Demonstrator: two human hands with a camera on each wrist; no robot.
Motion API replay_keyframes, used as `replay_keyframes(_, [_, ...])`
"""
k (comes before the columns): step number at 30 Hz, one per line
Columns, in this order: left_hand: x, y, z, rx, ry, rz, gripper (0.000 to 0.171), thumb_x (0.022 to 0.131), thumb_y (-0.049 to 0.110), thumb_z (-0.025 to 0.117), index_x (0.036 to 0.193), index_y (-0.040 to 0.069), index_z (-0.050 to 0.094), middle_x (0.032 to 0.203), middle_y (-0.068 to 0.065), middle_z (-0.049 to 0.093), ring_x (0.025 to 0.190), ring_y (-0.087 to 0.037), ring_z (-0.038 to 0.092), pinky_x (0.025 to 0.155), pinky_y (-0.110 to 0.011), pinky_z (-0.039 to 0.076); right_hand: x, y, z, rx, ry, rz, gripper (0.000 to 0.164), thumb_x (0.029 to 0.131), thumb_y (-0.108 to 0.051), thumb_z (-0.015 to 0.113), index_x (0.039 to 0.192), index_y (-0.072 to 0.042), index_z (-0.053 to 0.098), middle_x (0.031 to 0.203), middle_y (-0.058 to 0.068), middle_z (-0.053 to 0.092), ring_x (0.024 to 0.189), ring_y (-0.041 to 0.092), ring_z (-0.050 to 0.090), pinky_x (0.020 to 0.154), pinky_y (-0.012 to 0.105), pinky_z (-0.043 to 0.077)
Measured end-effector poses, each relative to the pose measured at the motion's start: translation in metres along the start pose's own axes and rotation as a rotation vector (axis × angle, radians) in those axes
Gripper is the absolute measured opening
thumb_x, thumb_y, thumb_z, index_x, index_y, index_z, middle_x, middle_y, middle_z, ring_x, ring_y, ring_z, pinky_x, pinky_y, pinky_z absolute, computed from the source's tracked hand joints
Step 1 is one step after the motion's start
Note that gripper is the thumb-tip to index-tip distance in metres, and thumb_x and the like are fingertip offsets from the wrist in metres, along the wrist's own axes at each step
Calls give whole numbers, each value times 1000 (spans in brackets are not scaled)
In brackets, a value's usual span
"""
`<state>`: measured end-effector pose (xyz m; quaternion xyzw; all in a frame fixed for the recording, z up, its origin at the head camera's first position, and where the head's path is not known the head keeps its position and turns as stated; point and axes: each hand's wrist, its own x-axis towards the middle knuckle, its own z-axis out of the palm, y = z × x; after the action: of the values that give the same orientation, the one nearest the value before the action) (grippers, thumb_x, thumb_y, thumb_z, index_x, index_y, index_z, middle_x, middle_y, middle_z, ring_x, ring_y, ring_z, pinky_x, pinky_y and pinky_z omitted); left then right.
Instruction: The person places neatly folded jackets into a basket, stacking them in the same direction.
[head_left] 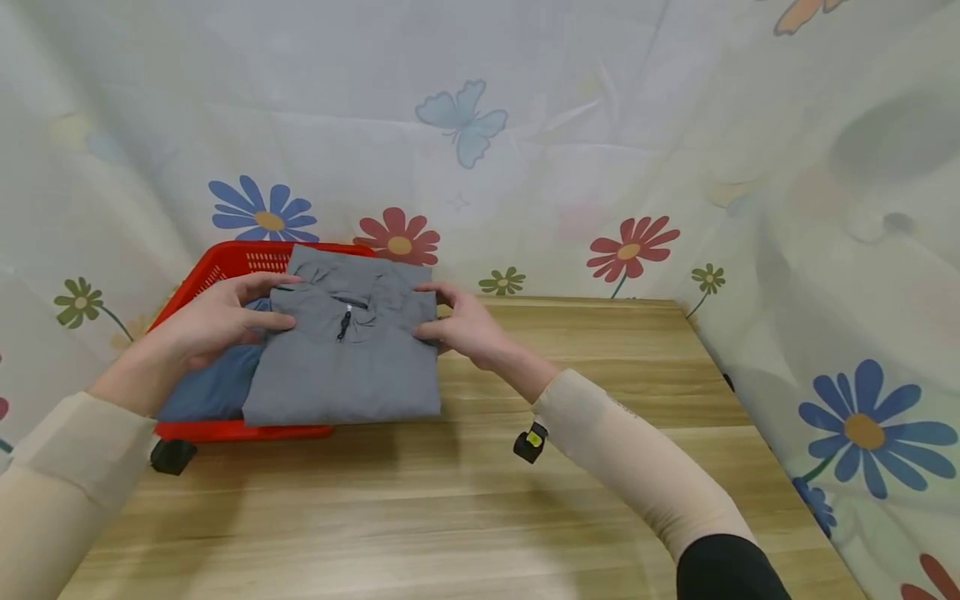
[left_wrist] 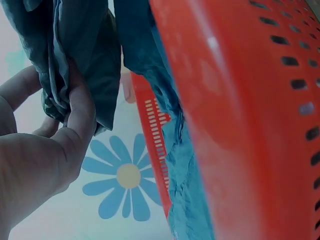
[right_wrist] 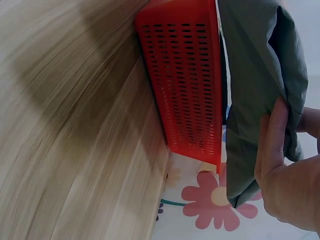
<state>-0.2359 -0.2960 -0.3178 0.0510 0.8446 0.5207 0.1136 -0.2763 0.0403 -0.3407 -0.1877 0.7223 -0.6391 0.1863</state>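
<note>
A folded grey garment (head_left: 352,358) with a short zip and a dark pull at its neck is held up by both hands over a red plastic basket (head_left: 217,431). My left hand (head_left: 217,321) pinches its left side, thumb on top; the left wrist view shows the fingers around the folded layers. At the opposite side my right hand (head_left: 468,327) grips the edge, with fingers (right_wrist: 274,137) lying along the underside. Inside the basket, partly covered by the grey garment, lies a blue garment (head_left: 213,387).
The basket stands at the left on a wooden table (head_left: 480,517), close to a floral cloth backdrop (head_left: 540,167). The table's right edge runs beside the same cloth. A small black wrist camera (head_left: 530,443) hangs under the right forearm.
</note>
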Motion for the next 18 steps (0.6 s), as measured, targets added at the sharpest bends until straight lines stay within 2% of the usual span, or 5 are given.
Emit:
replay_keyframes(4, [0, -3, -4, -10, 7, -6, 72, 100, 22, 70, 161, 15, 32, 160, -18, 29, 135, -34, 36, 88, -36, 57, 4, -2, 4, 18, -3, 5, 67, 90, 3, 72, 151, -8, 47, 135, 16, 52, 100, 27, 63, 72, 39, 61])
replay_keyframes(10, [-1, -8, -15, 32, 17, -14, 71, 101, 19, 68, 161, 15, 32, 162, -18, 25, 139, -37, 29, 95, -46, 55, 11, -3, 12, 59, -18, 17, 63, 92, 3, 72, 149, -10, 50, 128, 14, 57, 95, 25, 65, 73, 40, 61])
replay_keyframes(12, [-2, -10, -19, 33, 15, -13, 70, 101, 19, 68, 161, 14, 33, 162, -18, 23, 139, -37, 28, 94, -44, 55, 14, -3, 16, 72, -20, 20, 62, 92, 2, 72, 148, -10, 50, 128, 13, 58, 94, 25, 66, 73, 41, 61])
replay_keyframes(18, [-5, -20, -32, 2, 10, -19, 70, 100, 22, 70, 160, 15, 34, 161, -17, 23, 131, -32, 36, 88, -37, 57, 25, -1, 29, 108, -15, 22, 62, 91, 2, 74, 148, -9, 51, 127, 10, 60, 92, 25, 67, 72, 41, 62])
